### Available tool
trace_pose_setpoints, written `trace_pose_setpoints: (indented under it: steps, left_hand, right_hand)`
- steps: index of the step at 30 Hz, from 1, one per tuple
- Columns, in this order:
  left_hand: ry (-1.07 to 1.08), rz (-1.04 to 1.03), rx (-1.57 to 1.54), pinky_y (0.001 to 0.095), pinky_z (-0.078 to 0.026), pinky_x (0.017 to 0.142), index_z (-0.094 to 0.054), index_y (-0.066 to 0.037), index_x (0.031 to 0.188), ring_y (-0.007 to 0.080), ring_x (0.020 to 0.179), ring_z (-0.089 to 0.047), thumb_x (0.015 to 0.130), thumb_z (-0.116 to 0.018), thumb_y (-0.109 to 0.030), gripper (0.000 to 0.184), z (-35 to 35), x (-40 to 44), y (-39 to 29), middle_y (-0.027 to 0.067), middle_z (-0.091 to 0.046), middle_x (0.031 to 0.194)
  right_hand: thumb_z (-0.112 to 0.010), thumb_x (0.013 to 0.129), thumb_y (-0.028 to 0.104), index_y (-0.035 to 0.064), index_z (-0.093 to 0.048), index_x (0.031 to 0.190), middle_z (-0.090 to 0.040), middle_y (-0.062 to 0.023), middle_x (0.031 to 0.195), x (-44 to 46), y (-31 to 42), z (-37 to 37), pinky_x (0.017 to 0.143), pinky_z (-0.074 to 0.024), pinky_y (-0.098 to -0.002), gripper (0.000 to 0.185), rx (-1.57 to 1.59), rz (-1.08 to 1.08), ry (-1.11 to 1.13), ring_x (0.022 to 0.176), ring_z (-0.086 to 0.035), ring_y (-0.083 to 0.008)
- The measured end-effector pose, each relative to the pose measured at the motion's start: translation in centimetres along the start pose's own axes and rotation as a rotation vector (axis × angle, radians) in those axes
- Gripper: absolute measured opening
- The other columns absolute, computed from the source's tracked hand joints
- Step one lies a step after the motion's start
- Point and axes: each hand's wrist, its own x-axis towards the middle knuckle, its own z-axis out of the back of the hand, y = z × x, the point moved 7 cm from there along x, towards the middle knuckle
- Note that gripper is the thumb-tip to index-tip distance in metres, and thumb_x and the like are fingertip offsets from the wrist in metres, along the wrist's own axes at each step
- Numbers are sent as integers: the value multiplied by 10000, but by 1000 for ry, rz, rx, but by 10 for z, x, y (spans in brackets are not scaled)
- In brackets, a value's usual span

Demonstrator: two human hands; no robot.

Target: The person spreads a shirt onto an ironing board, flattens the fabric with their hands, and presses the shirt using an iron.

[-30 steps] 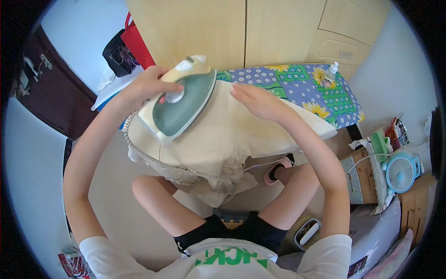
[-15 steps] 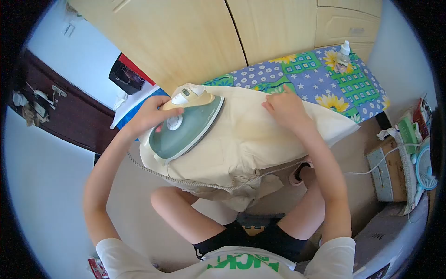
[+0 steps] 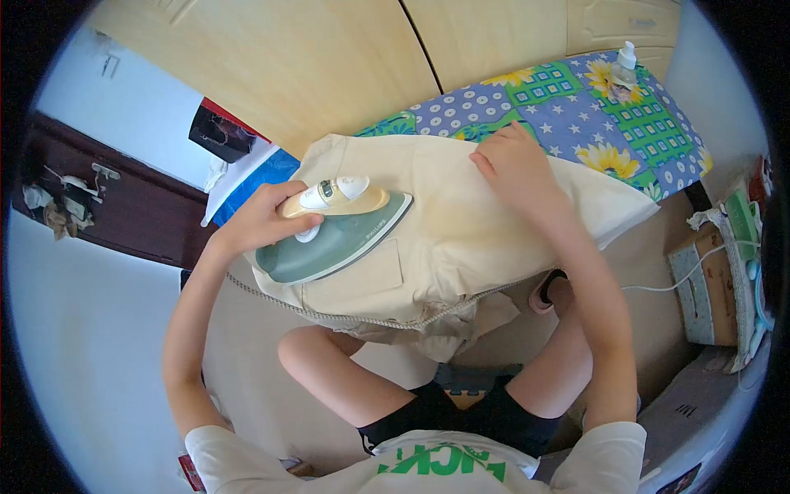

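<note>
My left hand (image 3: 276, 216) is wrapped round the cream handle of a steam iron (image 3: 346, 239) with a green, see-through body. The iron lies flat on the left part of a cream garment (image 3: 444, 222), its tip pointing to the upper right. A stitched pocket outline shows just beside the iron's lower edge. My right hand (image 3: 518, 169) rests on the garment near its far edge, fingers stretched forward and thumb apart. The garment is spread over an ironing board (image 3: 559, 123) with a patterned cover, and loose folds hang off the near side.
The iron's braided cord (image 3: 362, 319) runs along the board's near edge. A clear spray bottle (image 3: 623, 72) stands at the board's far right. Wooden cabinet doors (image 3: 346, 58) rise behind. A small drawer box (image 3: 704, 284) stands at right. My knees are below the board.
The iron has turned, its tip now pointing more to the right, uncovering more of the pocket. My right hand stays on the garment, slightly shifted. The head view has moved a little.
</note>
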Motion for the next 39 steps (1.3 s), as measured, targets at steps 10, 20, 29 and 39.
trace_pose_setpoints:
  steps: [10, 20, 29, 39]
  left_hand:
    - [-56, -109, 62, 271, -433, 637, -597, 29, 954, 145, 703, -543, 767, -676, -279, 370, 0, 6, 1, 110, -604, 767]
    - [-11, -119, 60, 280, -441, 638, -598, 24, 952, 155, 698, -558, 769, -665, -281, 362, -2, 7, 5, 115, -610, 765]
    - [-99, -86, 91, 289, -445, 644, -597, 17, 967, 175, 703, -575, 777, -665, -295, 372, 1, 9, 2, 122, -613, 762]
    - [29, -149, 30, 257, -428, 632, -613, 15, 937, 113, 704, -540, 750, -707, -265, 350, -3, 7, 8, 77, -601, 747]
  right_hand:
    - [-561, 828, 199, 30, -638, 902, -620, -135, 913, -30, -32, 38, 975, -348, -449, 199, 54, -9, -261, 1010, -533, -288]
    - [-621, 787, 254, 36, -616, 789, -617, -126, 819, -42, -75, 38, 801, -393, -447, 218, -23, -348, 10, 882, -530, -320]
    - [-668, 755, 282, 56, -608, 767, -615, -128, 773, -43, -113, 20, 745, -392, -420, 234, 111, -449, 96, 820, -547, -295]
    - [-625, 778, 198, 29, -608, 780, -614, -117, 725, -40, -122, 19, 646, -414, -368, 170, 200, -455, 6, 700, -569, -245]
